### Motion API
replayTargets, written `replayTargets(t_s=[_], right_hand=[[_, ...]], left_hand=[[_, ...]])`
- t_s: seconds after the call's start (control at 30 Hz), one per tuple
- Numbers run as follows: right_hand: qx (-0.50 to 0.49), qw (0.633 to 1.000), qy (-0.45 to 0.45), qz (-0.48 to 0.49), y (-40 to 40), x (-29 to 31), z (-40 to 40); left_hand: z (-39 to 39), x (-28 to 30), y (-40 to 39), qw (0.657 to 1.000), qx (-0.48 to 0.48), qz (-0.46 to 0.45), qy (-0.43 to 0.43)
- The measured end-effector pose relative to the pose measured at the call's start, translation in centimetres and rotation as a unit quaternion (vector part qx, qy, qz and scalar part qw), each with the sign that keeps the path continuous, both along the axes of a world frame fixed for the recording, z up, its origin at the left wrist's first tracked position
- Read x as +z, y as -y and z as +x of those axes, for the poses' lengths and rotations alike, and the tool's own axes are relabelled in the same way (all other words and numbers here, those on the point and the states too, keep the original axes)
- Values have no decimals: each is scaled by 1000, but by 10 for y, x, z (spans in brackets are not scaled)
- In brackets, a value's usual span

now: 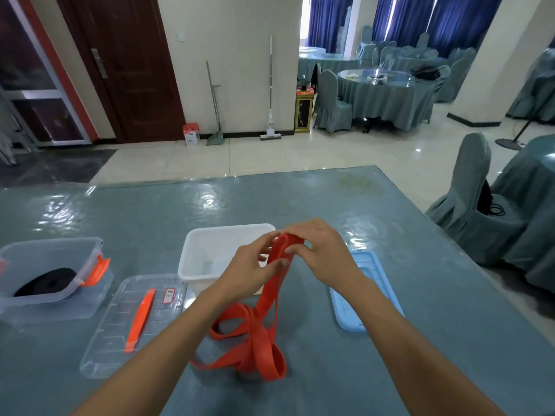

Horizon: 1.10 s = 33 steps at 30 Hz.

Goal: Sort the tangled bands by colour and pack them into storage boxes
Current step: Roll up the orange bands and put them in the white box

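A long red band [255, 337] trails in loose tangled loops on the table in front of me. Both hands hold its upper end above the near edge of a white storage box [210, 253]. My left hand [249, 268] pinches the band from the left. My right hand [318, 250] grips the folded top end from the right. A clear box with orange clips [60, 298] at the left holds a coiled black band [48, 282].
A clear lid [135, 322] with an orange clip lies between the two boxes. A light blue lid [363, 292] lies to the right of the white box, partly under my right forearm. The table's right edge runs diagonally, with covered chairs beyond it.
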State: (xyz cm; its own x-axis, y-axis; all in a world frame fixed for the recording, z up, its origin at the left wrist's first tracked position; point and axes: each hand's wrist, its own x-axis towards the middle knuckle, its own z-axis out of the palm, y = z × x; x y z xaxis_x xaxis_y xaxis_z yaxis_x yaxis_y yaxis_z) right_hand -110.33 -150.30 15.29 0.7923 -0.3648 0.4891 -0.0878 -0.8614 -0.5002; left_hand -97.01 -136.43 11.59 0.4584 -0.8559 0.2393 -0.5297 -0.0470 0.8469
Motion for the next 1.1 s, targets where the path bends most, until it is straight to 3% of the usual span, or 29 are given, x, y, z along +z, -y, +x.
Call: replayTargets(t_s=[0.17,0.3,0.37,0.53,0.63,0.73,0.8,0.9,1.1], right_hand=[[-27,997,71,1,-1,4,-7],[-53,989,134,-18,-6,4,-14],[-65,988,131,-45,-7,-1,-17],[-32,990,33,-130,0,-21,-33],[-10,992,-54,-115,-1,-31,-47],[-48,991,-59,-106,-9,-43,-52],[-88,991,-28,-95,-16,-49,-52],[-142,988,40,-51,-24,-51,-54],[-219,940,177,191,-34,-45,-58]], left_hand=[[-13,7,11,1000,-5,-16,-13],[-29,4,10,993,-27,-27,-109],[-37,2,10,994,-29,-21,-108],[-30,-14,6,997,-12,65,34],[-28,-24,3,974,-18,162,157],[-37,-29,1,962,-25,196,186],[-46,-31,1,973,-37,173,149],[-55,-35,1,993,-50,107,20],[-62,-30,2,976,-43,23,-214]])
